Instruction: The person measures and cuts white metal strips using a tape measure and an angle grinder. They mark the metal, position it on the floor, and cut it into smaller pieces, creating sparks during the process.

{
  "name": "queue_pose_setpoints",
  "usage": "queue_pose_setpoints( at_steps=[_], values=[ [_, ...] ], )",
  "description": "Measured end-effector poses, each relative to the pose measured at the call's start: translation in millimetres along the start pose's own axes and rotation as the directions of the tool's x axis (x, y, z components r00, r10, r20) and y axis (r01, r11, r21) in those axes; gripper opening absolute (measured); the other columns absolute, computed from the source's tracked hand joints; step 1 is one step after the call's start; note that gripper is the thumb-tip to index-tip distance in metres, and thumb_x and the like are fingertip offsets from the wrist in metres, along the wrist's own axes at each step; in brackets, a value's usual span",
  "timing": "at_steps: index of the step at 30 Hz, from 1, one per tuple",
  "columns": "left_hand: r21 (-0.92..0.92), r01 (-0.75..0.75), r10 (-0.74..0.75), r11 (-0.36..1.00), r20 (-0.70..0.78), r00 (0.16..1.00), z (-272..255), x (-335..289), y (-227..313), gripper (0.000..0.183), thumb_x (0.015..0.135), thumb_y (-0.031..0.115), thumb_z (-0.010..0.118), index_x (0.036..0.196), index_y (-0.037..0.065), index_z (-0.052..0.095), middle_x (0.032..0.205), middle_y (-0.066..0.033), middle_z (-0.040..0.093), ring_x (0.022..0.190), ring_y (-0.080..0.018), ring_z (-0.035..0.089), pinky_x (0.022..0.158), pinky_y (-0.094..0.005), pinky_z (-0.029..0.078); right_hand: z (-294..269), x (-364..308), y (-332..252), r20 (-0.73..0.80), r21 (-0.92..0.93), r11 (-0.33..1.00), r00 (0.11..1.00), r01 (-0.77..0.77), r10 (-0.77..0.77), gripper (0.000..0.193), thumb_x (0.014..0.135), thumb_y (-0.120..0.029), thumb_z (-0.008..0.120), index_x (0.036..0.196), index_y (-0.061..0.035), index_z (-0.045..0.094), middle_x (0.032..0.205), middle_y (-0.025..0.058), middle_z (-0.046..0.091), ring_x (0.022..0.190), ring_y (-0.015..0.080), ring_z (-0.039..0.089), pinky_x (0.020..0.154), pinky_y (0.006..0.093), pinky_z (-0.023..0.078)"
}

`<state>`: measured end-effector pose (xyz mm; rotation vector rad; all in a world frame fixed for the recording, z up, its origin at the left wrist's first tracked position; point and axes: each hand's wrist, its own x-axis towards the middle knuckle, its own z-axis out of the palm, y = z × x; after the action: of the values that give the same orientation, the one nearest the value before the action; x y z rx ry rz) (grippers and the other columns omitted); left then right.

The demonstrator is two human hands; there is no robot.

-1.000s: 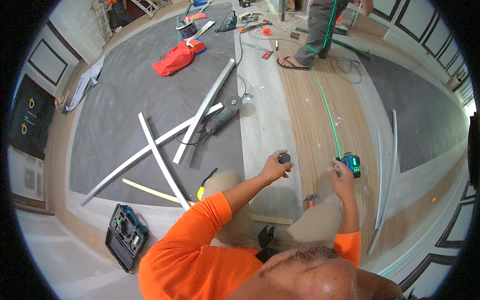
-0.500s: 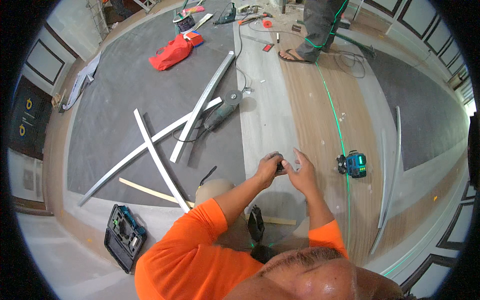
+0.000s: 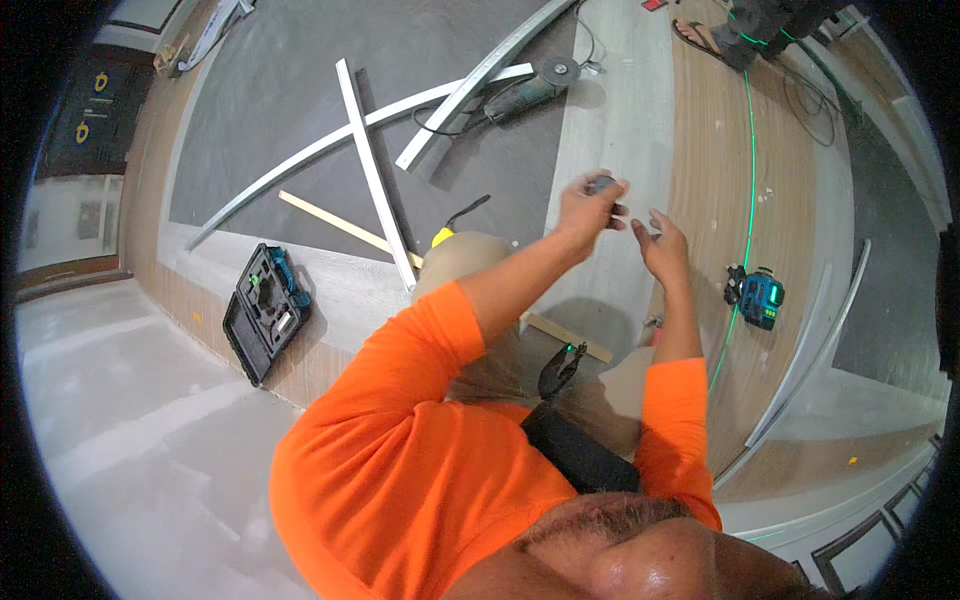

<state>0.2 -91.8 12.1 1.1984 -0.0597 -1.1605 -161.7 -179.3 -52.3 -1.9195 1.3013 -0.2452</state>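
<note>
Over the pale floor strip, my left hand (image 3: 588, 215) grips a small dark rounded object (image 3: 600, 184); its exact kind is hard to make out. Just to the right and slightly nearer, my right hand (image 3: 662, 247) has its fingers apart and holds nothing. The two hands do not touch. A blue-and-black laser level (image 3: 763, 298) stands on the wood-look floor to the right of my right hand, and a green line (image 3: 752, 170) runs along the floor beside it. Beyond my left hand, an angle grinder (image 3: 530, 92) lies beside the metal profiles.
Long metal profiles (image 3: 365, 165) lie crossed on the dark floor at left, near a wooden strip (image 3: 335, 223). An opened tool case (image 3: 262, 318) sits left of me. By my knee is a yellow tool (image 3: 443, 237). Another person's sandaled foot (image 3: 700, 38) is at far right.
My view has shifted, so the floor things appear lower or farther right. My hands have parted; the left keeps the dark object, while the right has come away from it.
</note>
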Motion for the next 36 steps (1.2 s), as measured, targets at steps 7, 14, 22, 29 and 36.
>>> queue_pose_setpoints(
  at_steps=[7,14,22,29,36],
  values=[
    [-0.16,-0.158,0.132,0.974,-0.161,0.978,-19,-58,57,0.055,0.093,0.012,0.069,0.138,0.003,0.039,0.111,-0.0152,0.065,0.087,-0.0222,0.065,0.067,-0.0347,0.059,24,20,-15,0.26,-0.131,0.99,0.965,0.054,-0.018,0.066,0.089,-0.049,0.069,0.136,-0.0044,0.058,0.128,0.0214,0.064,0.114,0.0362,0.064,0.1,0.0428,0.049],
    [0.027,-0.327,0.321,0.945,-0.28,0.904,-60,-118,87,0.051,0.096,0.012,0.064,0.141,0.002,0.041,0.117,-0.015,0.062,0.095,-0.0235,0.064,0.072,-0.035,0.058,54,25,-53,0.366,-0.087,0.96,0.905,0.267,-0.219,0.069,0.089,-0.053,0.066,0.136,-0.0024,0.058,0.13,0.0213,0.064,0.121,0.0364,0.06,0.104,0.0436,0.047],
    [0.134,-0.555,0.57,0.821,-0.213,0.793,-93,-196,145,0.052,0.093,0.005,0.066,0.14,0.002,0.043,0.121,-0.0176,0.061,0.099,-0.0234,0.064,0.067,-0.0325,0.055,43,19,-78,0.312,0.044,0.968,0.917,0.246,-0.247,0.068,0.087,-0.05,0.068,0.134,-0.0021,0.059,0.129,0.0223,0.064,0.12,0.0354,0.061,0.102,0.0435,0.047],
    [0.212,-0.383,0.42,0.899,-0.168,0.892,-142,-148,170,0.045,0.094,0.012,0.068,0.133,-0.002,0.049,0.106,-0.0118,0.065,0.089,-0.0187,0.063,0.07,-0.0338,0.051,23,15,-40,0.285,-0.054,0.983,0.946,0.177,-0.155,0.066,0.089,-0.049,0.068,0.137,-0.0055,0.058,0.131,0.022,0.063,0.122,0.0356,0.059,0.104,0.0421,0.046],
    [0.233,-0.174,0.238,0.957,-0.281,0.93,-260,-68,164,0.064,0.09,0.011,0.071,0.146,0.002,0.04,0.103,-0.0094,0.062,0.086,-0.0206,0.062,0.067,-0.0363,0.052,-4,-9,-46,0.222,-0.206,0.974,0.974,0.091,-0.044,0.068,0.088,-0.048,0.069,0.14,-0.0054,0.055,0.131,0.0215,0.062,0.122,0.0364,0.059,0.104,0.0428,0.046]
  ],
)
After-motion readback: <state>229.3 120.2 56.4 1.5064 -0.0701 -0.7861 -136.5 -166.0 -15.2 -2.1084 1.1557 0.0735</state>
